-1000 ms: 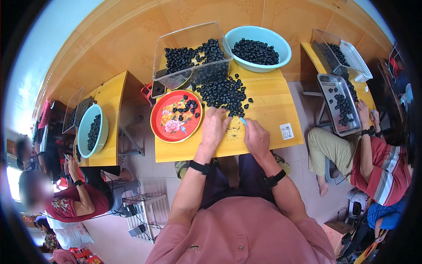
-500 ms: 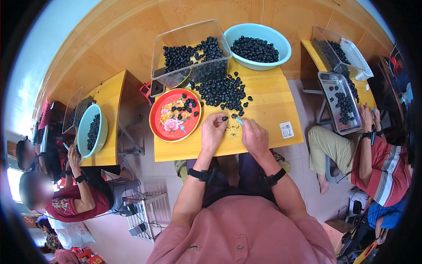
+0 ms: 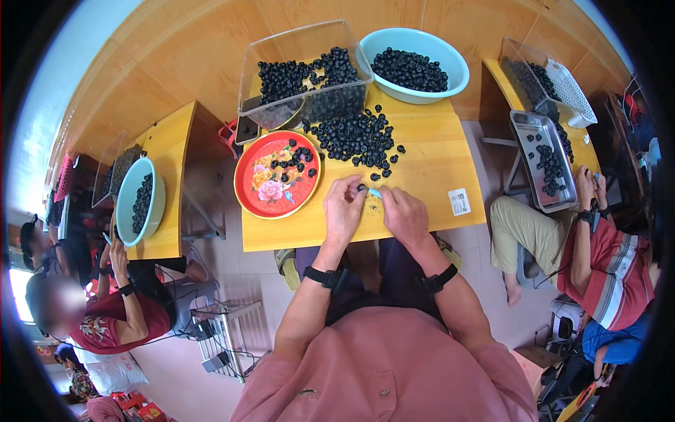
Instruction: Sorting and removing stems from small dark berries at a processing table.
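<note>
My left hand [image 3: 342, 212] pinches a small black round part [image 3: 362, 188] between thumb and fingertips, just above the near half of the yellow table [image 3: 432, 151]. In my right hand [image 3: 406, 216] is a slim light-blue tool [image 3: 375, 193], its tip pointing left at or against the part. Its working end is too small to make out. Beyond my hands lies a loose pile of similar black parts [image 3: 355, 137]. To the left, a red round tray [image 3: 295, 199] with a flower print holds several more parts. Small dark crumbs [image 3: 373, 209] lie under my hands.
At the table's back stand a clear plastic bin [image 3: 307, 29] and a light-blue basin [image 3: 458, 70], both holding black parts. A white label [image 3: 459, 202] is stuck on the right. People sit at neighbouring tables [image 3: 179, 155] on both sides, with a metal tray [image 3: 522, 130] at right.
My right hand has brought the blue tool left, up to the part in my left hand; the gap between them has closed. The whole view has shifted slightly.
</note>
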`<action>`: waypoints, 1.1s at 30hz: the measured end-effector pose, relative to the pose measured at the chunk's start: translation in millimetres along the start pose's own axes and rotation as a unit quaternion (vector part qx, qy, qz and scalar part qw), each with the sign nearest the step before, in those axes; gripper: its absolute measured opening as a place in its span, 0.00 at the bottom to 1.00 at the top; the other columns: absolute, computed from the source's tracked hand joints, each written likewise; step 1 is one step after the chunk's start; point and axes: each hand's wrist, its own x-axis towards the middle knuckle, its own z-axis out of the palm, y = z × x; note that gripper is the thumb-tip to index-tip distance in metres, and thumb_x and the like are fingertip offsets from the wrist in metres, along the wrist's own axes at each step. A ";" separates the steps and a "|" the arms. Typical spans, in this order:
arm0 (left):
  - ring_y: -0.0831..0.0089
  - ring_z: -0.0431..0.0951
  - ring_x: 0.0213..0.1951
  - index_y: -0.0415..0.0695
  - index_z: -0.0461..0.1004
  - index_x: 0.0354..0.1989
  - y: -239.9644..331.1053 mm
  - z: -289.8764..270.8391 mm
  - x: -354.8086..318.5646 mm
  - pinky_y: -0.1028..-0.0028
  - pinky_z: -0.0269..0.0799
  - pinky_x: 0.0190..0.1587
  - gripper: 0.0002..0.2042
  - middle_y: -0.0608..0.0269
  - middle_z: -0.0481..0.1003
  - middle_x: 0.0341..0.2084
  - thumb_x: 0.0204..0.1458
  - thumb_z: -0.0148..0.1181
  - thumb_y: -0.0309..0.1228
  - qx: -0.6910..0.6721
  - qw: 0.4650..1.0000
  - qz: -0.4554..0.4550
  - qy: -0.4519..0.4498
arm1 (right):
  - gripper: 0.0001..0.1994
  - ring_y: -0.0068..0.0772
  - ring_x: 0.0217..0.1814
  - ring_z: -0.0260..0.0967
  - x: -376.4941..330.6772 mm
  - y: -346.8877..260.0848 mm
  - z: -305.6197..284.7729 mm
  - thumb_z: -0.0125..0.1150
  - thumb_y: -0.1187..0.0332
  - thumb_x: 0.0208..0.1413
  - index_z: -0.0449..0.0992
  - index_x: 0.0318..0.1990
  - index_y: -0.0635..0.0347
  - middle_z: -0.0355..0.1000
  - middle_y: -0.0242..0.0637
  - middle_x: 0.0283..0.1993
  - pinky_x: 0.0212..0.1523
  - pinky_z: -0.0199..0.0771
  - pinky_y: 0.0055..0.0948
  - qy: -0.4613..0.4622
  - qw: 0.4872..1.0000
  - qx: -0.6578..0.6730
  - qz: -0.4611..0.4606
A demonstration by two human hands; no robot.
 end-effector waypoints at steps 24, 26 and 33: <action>0.82 0.78 0.34 0.36 0.76 0.51 -5.0 2.3 -1.0 0.79 0.77 0.40 0.16 0.65 0.80 0.33 0.54 0.68 0.15 -0.067 0.995 -0.058 -0.036 | 0.10 0.38 0.31 0.77 -0.3 0.4 2.5 0.60 0.72 0.56 0.79 0.46 0.61 0.71 0.37 0.30 0.29 0.79 0.37 -0.023 1.000 0.004 0.010; 0.82 0.78 0.34 0.36 0.76 0.51 -4.0 2.1 -0.9 0.79 0.77 0.40 0.16 0.65 0.80 0.33 0.54 0.68 0.16 -0.067 0.995 -0.061 -0.037 | 0.10 0.38 0.31 0.77 0.6 -0.8 1.1 0.60 0.72 0.56 0.79 0.46 0.60 0.72 0.38 0.30 0.29 0.79 0.37 -0.025 1.000 0.003 0.012; 0.80 0.80 0.34 0.36 0.75 0.51 -10.5 3.6 -4.5 0.78 0.78 0.40 0.16 0.63 0.80 0.34 0.55 0.69 0.16 -0.135 0.988 -0.072 0.017 | 0.09 0.40 0.32 0.79 1.6 -0.9 2.1 0.59 0.72 0.56 0.77 0.44 0.58 0.73 0.38 0.31 0.31 0.80 0.39 -0.038 0.996 -0.039 0.065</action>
